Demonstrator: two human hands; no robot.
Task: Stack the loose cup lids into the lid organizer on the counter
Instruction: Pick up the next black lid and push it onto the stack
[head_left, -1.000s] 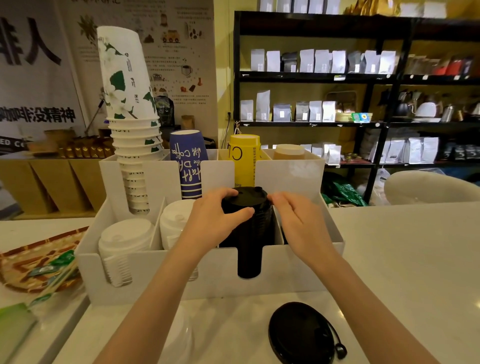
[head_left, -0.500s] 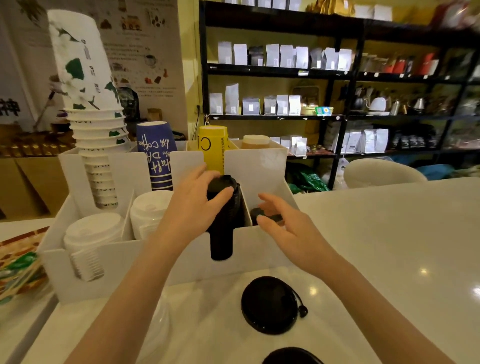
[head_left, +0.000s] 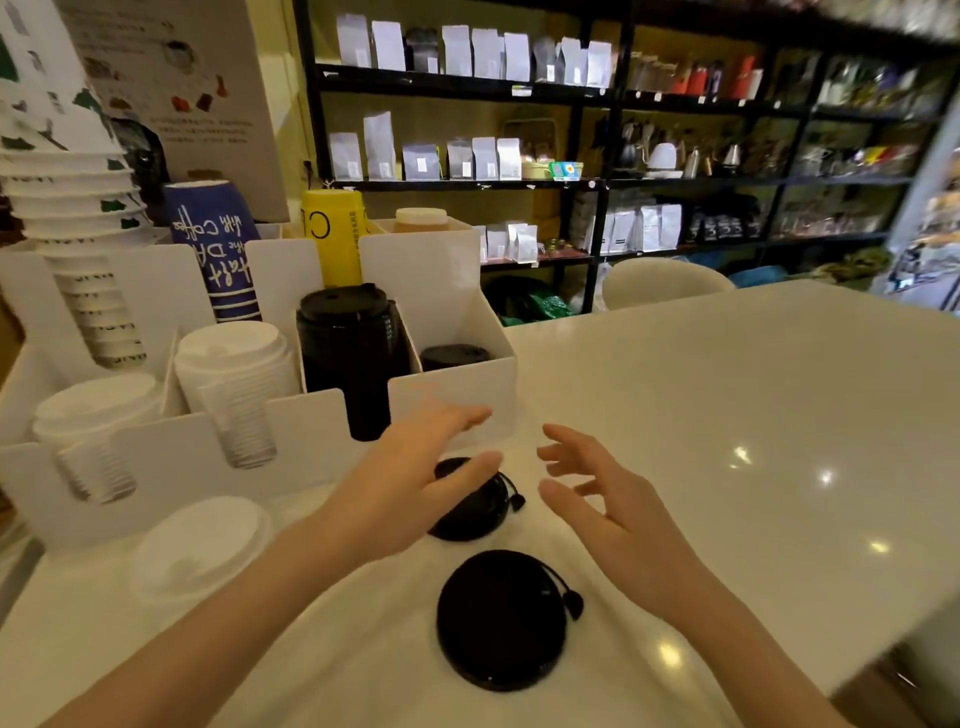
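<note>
A white counter (head_left: 727, 415) holds a white lid organizer (head_left: 452, 400) with stacked black lids (head_left: 348, 353) inside. Two loose black lids lie before it: near lid (head_left: 498, 618), far lid (head_left: 478, 514). Left hand (head_left: 415, 483) hovers over the far one, right hand (head_left: 608, 509) beside; both spread, empty.

The lid organizer (head_left: 452, 400) stood at the counter's (head_left: 727, 415) left rear. Two loose lids lay before it, the far lid (head_left: 478, 512) behind the near lid (head_left: 501, 621).
</note>
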